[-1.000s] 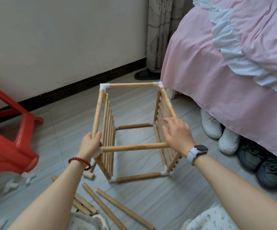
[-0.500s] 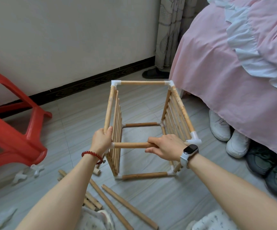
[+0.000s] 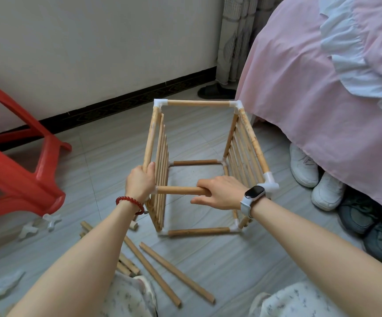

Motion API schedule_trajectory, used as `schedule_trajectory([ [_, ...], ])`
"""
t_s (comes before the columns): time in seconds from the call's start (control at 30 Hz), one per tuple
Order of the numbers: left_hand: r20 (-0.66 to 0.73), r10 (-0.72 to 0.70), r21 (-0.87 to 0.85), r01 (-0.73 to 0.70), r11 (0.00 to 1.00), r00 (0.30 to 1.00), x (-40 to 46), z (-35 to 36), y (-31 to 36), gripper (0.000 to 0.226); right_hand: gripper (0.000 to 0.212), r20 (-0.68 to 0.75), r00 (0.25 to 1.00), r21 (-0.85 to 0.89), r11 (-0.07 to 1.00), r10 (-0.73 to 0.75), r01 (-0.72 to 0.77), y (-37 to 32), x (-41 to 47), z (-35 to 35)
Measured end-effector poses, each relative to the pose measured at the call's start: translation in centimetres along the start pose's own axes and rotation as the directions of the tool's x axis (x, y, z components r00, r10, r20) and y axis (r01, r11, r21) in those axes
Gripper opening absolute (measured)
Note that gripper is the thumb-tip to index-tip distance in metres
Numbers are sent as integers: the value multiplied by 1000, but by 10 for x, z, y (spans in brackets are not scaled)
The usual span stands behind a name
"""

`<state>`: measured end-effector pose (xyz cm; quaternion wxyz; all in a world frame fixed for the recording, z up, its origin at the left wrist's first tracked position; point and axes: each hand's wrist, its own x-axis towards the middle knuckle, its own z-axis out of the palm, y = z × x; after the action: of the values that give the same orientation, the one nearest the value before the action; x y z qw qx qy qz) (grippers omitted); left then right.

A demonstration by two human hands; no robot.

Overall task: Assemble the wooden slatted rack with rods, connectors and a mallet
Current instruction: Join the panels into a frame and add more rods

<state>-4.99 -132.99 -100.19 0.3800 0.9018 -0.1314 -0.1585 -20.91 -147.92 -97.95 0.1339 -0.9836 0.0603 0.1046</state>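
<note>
Since 0.5 s ago little moved: right hand still clamps the rod, left hand wraps the frame rail; steer the rod's free end squarely into the white connector beside the right wrist.

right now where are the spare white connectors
In the head view they lie on the floor at lower left: two white connectors beside the red stool's foot, left of the loose rods.

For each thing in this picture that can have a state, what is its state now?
rack: upright on floor, partly assembled
near top rod: left end in connector, right end gripped, not joined
corner connector: on right side rail, its socket toward the rod empty
left hand: grips left side rail
right hand: grips near top rod
loose rods: lying on floor
red stool: tipped over
</note>
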Motion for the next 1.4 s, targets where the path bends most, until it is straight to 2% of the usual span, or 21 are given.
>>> schedule_trajectory([
  [0.07, -3, -7, -3, 7, 1000, 1000, 0, -1, -2, 37, 37, 19, 1000, 44, 999, -12, 12, -6, 8, 2],
  [0.17, 3, -18, -2, 18, 1000, 1000, 0, 1, -4, 37, 42, -48, 997, -136, 989, -58, 51, -8, 8, 3],
  [0.27, 6, 6, 11, -6, 1000, 1000, 2, 3, 1, 38, 49, -207, 971, -292, 955, -116, 52, -1, 8, 13],
  [0.37, 14, 0, 19, -1, 1000, 1000, 5, 3, 4, 37, 51, -278, 958, -303, 953, -75, -13, 2, 7, 10],
  [0.43, 20, -7, 16, 7, 1000, 1000, 7, 3, 4, 38, 51, -277, 953, -332, 943, -122, 24, 2, 9, 11],
  [0.47, 22, -11, 17, 11, 1000, 1000, 8, 3, 4, 37, 49, -246, 960, -301, 952, -136, 58, 2, 10, 10],
  [0.5, 26, -14, 17, 14, 1000, 1000, 8, 3, 5, 37, 45, -129, 988, -199, 979, -80, 54, 1, 9, 4],
  [0.57, 32, -16, 11, 16, 1000, 999, 8, 4, 5, 37, 43, 31, 999, -26, 999, -25, 25, 3, 11, -6],
  [0.67, 49, -17, -5, 17, 1000, 999, 7, 6, 4, 37, 47, 134, 991, 131, 991, -14, -4, 4, 11, -12],
  [0.77, 60, -3, -6, 4, 1000, 998, 8, 5, 2, 38, 50, 270, 963, 286, 955, 6, -86, 5, 17, -14],
  [0.87, 69, -3, -23, 5, 1000, 998, 9, 4, -1, 36, 51, 402, 915, 442, 872, 20, -213, 5, 16, -23],
  [0.93, 74, 0, -25, 2, 1000, 997, 9, 5, 0, 36, 49, 303, 953, 305, 945, 22, -119, -1, 13, -22],
  [1.0, 70, 11, -28, -9, 1000, 997, 12, 3, 3, 36, 46, 76, 997, 25, 1000, -3, 1, -6, 9, -14],
  [1.07, 69, 12, -20, -10, 1000, 998, 13, -5, 0, 37, 48, -175, 981, -294, 956, -79, 24, 11, -2, -5],
  [1.1, 65, 11, -21, -9, 1000, 998, 15, -11, -4, 37, 50, -235, 970, -358, 933, -61, -28, 23, -13, -9],
  [1.13, 60, 7, -19, -6, 1000, 998, 18, -17, -7, 38, 51, -254, 967, -379, 921, -12, -88, 37, -25, -16],
  [1.2, 60, 6, -17, -5, 1000, 998, 17, -22, -9, 38, 50, -200, 978, -354, 927, 56, -125, 54, -45, -27],
  [1.3, 125, 17, -131, 0, 991, 992, 10, -9, 4, 38, 29, -56, 989, -159, 976, 140, -147, 32, -47, -28],
  [1.4, 219, 22, -254, 35, 966, 975, 8, -1, 17, 47, 16, 40, 990, -10, 991, 135, -135, -3, -34, -9],
])
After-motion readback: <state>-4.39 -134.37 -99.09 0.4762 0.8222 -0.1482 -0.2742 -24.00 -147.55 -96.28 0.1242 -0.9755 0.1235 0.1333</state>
